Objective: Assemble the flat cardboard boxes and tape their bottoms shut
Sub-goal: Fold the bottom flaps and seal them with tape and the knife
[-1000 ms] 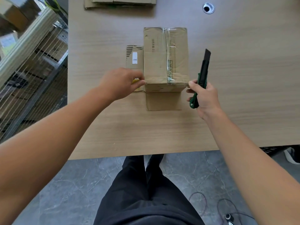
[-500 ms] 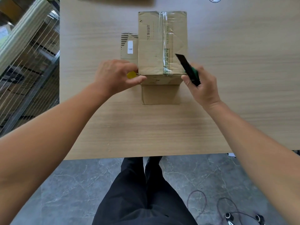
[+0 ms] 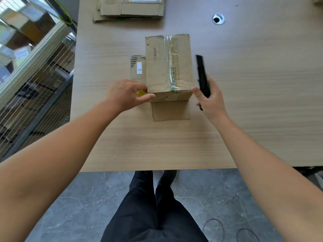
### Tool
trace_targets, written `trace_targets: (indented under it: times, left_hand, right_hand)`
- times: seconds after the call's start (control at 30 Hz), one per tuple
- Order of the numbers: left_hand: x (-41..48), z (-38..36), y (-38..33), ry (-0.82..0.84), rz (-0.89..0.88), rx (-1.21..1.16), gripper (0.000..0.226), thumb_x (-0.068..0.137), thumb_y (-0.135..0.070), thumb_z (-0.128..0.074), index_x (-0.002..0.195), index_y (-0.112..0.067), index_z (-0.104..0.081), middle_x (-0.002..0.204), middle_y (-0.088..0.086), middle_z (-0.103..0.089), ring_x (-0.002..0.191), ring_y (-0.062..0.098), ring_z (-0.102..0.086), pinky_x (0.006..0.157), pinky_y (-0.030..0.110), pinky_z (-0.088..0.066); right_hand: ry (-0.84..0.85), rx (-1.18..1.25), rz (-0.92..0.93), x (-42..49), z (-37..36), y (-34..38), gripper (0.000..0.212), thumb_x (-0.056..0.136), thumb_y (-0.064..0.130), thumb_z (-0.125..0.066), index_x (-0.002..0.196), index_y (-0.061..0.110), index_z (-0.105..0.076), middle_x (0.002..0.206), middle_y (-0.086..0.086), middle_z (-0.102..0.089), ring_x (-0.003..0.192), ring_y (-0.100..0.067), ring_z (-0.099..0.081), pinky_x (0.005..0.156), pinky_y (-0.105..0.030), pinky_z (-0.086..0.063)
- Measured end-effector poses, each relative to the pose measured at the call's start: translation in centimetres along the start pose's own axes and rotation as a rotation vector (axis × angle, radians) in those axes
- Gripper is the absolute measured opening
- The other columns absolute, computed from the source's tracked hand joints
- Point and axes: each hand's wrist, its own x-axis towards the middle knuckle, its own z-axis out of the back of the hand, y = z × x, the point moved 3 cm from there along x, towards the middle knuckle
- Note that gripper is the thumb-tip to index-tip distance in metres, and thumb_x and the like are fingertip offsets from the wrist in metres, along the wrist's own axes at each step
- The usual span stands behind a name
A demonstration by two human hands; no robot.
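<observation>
An assembled cardboard box (image 3: 162,70) stands bottom up on the wooden table (image 3: 253,102), with clear tape (image 3: 170,63) running along its middle seam. Flaps splay out at its left and near sides. My left hand (image 3: 126,94) is at the box's near left corner, its thumb against the front face, and a yellow thing (image 3: 140,93) shows under the fingers; what it is cannot be told. My right hand (image 3: 209,100) grips a green and black utility knife (image 3: 202,75) just right of the box, its tip pointing away from me.
A stack of flat cardboard boxes (image 3: 131,7) lies at the far edge of the table. A round cable grommet (image 3: 218,18) sits at the far right. A wire shelf rack (image 3: 33,70) holding boxes stands to the left. My legs and cables are on the grey floor.
My right hand has swung the knife from over the taped near edge back out to the right of the box. My left hand has stayed at the near left corner.
</observation>
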Motion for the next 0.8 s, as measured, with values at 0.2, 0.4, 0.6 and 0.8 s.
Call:
trace_targets:
  times: [0.2, 0.4, 0.6, 0.8]
  left_hand:
    - [-2.2, 0.3, -2.4, 0.082, 0.065, -0.083, 0.043, 0.092, -0.063, -0.049, 0.093, -0.027, -0.073, 0.081, 0.005, -0.072, 0.079, 0.029, -0.065, 0.063, 0.030, -0.035]
    - [-3.7, -0.6, -4.1, 0.284, 0.285, -0.337, 0.030, 0.096, -0.033, -0.050, 0.122, -0.031, -0.064, 0.115, 0.005, -0.069, 0.102, 0.028, -0.062, 0.082, 0.034, -0.046]
    - [-5.0, -0.6, -2.2, 0.391, 0.402, -0.765, 0.025, 0.098, -0.033, -0.056, 0.122, -0.030, -0.062, 0.079, 0.000, -0.071, 0.066, 0.022, -0.064, 0.068, 0.035, -0.057]
    - [-5.0, 0.0, -0.3, 0.415, 0.339, -0.527, 0.018, 0.097, -0.045, -0.057, 0.111, -0.035, -0.064, 0.082, 0.001, -0.067, 0.053, 0.013, -0.055, 0.063, 0.030, -0.048]
  right_hand:
    - [0.042, -0.079, -0.163, -5.0, -2.2, 5.0, 0.032, 0.093, 0.057, -0.058, 0.094, 0.026, -0.057, 0.073, 0.003, -0.057, 0.056, -0.016, -0.058, 0.049, -0.029, -0.045]
    - [0.150, -0.503, 0.070, -6.9, -7.2, 8.8, 0.025, 0.104, 0.026, -0.052, 0.089, 0.006, -0.053, 0.103, -0.015, -0.056, 0.104, -0.032, -0.049, 0.096, -0.040, -0.036]
    - [0.280, -0.691, 0.013, -8.2, -8.1, 7.0, 0.048, 0.105, 0.029, -0.047, 0.133, -0.009, -0.054, 0.153, -0.010, -0.041, 0.142, -0.023, -0.036, 0.119, -0.029, -0.025]
    - [0.331, -0.656, -0.105, -8.3, -8.3, 7.8, 0.046, 0.106, 0.031, -0.042, 0.133, -0.005, -0.055, 0.164, 0.000, -0.029, 0.147, -0.015, -0.031, 0.114, -0.025, -0.024]
